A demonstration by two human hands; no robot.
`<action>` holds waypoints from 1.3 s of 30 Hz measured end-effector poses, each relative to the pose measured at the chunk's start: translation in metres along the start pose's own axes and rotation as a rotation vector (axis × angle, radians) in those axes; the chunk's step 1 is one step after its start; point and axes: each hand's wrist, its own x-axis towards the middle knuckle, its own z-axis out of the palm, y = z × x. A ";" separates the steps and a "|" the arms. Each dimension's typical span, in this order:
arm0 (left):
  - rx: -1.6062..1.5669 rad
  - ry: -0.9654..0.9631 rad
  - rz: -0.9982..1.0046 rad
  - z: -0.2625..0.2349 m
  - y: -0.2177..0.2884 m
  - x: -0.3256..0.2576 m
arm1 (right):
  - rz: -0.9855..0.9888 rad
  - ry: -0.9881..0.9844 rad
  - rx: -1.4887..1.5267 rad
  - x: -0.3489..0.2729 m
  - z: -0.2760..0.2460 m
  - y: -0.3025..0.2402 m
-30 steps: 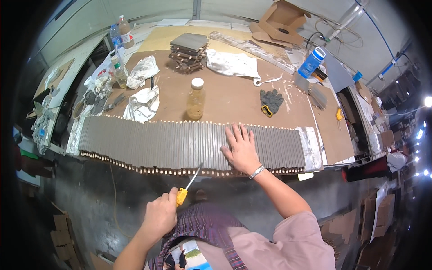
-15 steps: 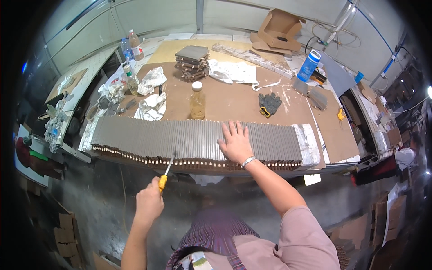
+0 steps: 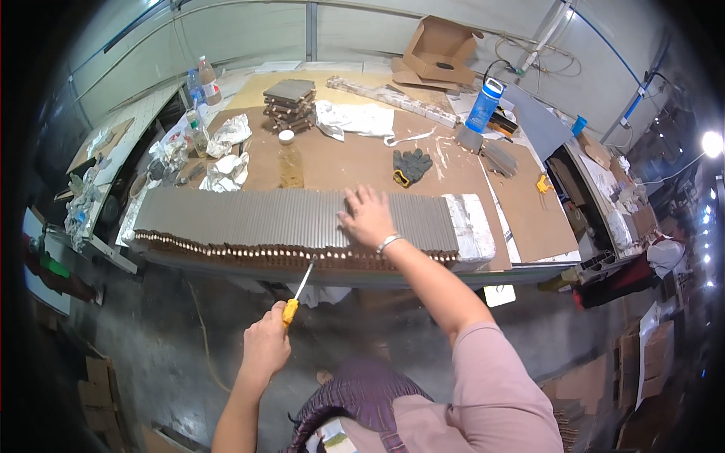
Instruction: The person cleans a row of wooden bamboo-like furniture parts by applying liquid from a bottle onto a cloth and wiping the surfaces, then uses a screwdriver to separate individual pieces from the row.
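A long row of grey-brown slats [image 3: 249, 219] stands on edge along the front of the workbench [image 3: 355, 162]. My right hand [image 3: 368, 217] lies flat, fingers spread, on top of the row toward its right part; a bracelet is on the wrist. My left hand [image 3: 266, 346] grips a screwdriver [image 3: 297, 294] with a yellow handle. Its metal tip points up at the front face of the slats, just below and left of my right hand.
On the bench sit a stack of dark slabs [image 3: 289, 104], an amber jar [image 3: 288, 158], crumpled cloths [image 3: 223, 172], dark gloves [image 3: 411, 164], a blue bottle [image 3: 483, 106], plastic bottles [image 3: 198, 98] and an open cardboard box [image 3: 438, 49]. A white foam block [image 3: 470, 230] ends the row.
My left hand has brought the screwdriver up and right, so its tip now meets the front of the slats. My right hand has stayed flat on the row.
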 end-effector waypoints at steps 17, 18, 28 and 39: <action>0.124 -0.018 -0.015 0.048 0.106 0.055 | -0.079 -0.026 0.022 -0.040 -0.020 0.095; 0.145 0.038 -0.034 0.051 0.099 0.056 | -0.079 -0.029 0.030 -0.040 -0.019 0.094; 0.130 -0.054 0.068 0.054 0.136 0.049 | -0.091 -0.041 0.040 -0.036 -0.019 0.103; 0.098 -0.162 0.168 0.074 0.154 0.055 | 0.014 -0.108 -0.042 -0.045 -0.042 0.180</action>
